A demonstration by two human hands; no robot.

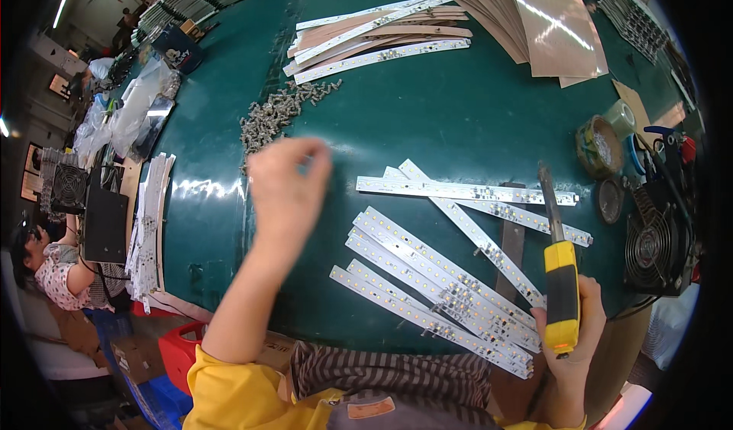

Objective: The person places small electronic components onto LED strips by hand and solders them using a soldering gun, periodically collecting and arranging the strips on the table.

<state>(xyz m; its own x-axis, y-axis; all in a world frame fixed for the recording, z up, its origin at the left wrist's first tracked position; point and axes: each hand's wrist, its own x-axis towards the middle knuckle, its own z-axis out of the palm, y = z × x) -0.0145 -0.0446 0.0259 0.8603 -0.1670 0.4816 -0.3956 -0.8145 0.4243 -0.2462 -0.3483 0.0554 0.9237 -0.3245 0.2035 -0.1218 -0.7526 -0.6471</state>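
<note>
My left hand (286, 190) is raised beside a pile of small metal parts (267, 117). Its thumb and forefinger curl together in a ring; the fingertips are blurred, and I cannot make out anything in them. At the right, my right hand (584, 327) is closed around a yellow-and-black handled tool (562, 296) with a long metal tip pointing away from me. The right fingers are partly hidden by the handle. Several white LED strips (450, 285) lie fanned out left of the right hand. More LED strips (466, 193) cross each other just beyond, some over a dark flat bar (511, 251).
Farther back on the green table (382, 125) lie a stack of strips (382, 37) and brown sheets (557, 25). A small fan (653, 243), a round tub (598, 148) and a tape roll (620, 117) stand at right. A person (65, 266) sits at left near another fan (70, 188).
</note>
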